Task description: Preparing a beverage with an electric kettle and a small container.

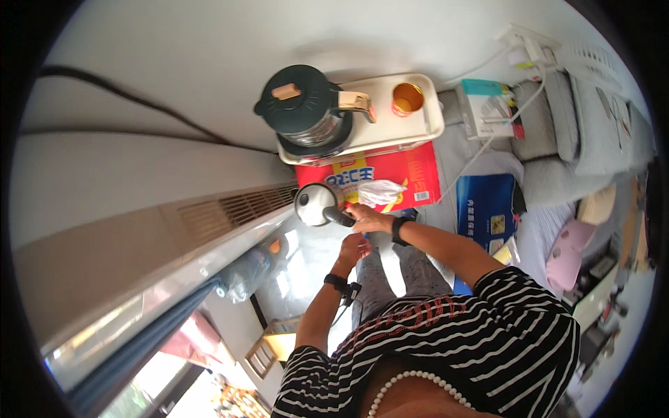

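My right hand (370, 218) grips the black handle of an electric kettle (315, 202), which has a pale lid with a dark knob. The kettle is held in front of a red carton (418, 172) that bears large printing. Just below the handle, my left hand (354, 250) has loosely bent fingers, with nothing visible in it. A crumpled white plastic bag or tissue (381, 192) lies against the carton, beyond my right hand. Behind, a cream tray (384, 128) bears a dark-lidded glass pot (308, 112) with a gold handle and a gold-lined cup (407, 99).
A tall beige air conditioner (157, 224) with a slatted vent rises at the left, near the kettle. A large clear plastic water bottle (245, 274) is on the floor. To the right is a grey sofa (543, 177) with a blue box (486, 209). A white cable (483, 149) runs down from a power strip (530, 47).
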A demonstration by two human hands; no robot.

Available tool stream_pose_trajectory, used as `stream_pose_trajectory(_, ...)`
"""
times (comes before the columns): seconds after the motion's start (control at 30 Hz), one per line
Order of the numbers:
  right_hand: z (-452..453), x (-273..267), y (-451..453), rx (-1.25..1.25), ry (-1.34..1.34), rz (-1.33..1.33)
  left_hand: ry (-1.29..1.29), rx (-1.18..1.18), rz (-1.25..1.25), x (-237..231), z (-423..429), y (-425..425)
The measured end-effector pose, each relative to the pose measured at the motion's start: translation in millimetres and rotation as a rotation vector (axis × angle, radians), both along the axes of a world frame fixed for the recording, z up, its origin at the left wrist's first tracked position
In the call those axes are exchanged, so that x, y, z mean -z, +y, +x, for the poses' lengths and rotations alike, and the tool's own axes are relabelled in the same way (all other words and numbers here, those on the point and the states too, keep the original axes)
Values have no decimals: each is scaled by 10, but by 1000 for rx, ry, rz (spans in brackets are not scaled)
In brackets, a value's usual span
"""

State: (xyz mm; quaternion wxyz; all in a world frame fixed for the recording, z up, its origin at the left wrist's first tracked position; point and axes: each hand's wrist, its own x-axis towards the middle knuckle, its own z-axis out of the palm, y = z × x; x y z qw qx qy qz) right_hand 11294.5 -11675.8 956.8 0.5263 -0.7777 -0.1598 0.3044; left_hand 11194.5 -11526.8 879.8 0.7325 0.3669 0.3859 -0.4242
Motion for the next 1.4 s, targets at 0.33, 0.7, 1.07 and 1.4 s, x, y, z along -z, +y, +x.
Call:
stream_pose_trajectory(0.33, 977, -2185, -610, 215, -686, 213, -1565, -6, 1164, -2712, 1665, -196)
stream_pose_trajectory(0.7, 2011, -2868, 43, 78, -840, -156, -1659, 234, 1243, -3324, 2930, 186)
stream_pose_trajectory(1.07, 2186, -2792, 128, -74, -867, -304, -1809, 233, 1194, -3264, 3034, 233)
stream_pose_trajectory(1.4, 2083, -2654, 24, 103, -934, 110, -1915, 581, 1632, -3720, 2958, 51)
